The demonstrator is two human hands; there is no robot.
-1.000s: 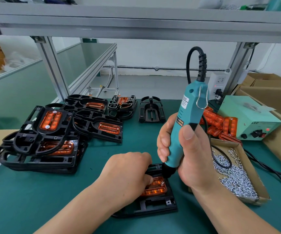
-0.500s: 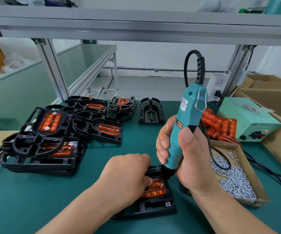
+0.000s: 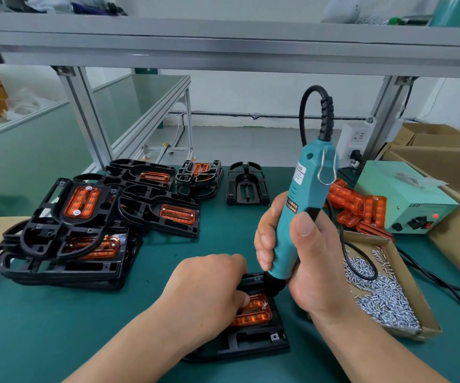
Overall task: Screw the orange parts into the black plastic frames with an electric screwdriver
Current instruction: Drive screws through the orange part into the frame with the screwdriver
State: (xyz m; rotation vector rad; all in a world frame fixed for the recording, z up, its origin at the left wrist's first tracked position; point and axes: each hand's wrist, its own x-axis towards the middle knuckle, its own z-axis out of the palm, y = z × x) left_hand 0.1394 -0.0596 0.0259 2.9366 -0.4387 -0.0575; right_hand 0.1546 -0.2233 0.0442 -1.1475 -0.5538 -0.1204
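While right hand [image 3: 310,261] grips screwdriver [image 3: 302,189], left hand [image 3: 206,286] pinches orange part [image 3: 253,315] in black frame [image 3: 250,344], screw box [image 3: 413,288] beside.

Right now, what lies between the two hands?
Head view: the orange part seated in its black frame, with the screwdriver nose at its far edge.
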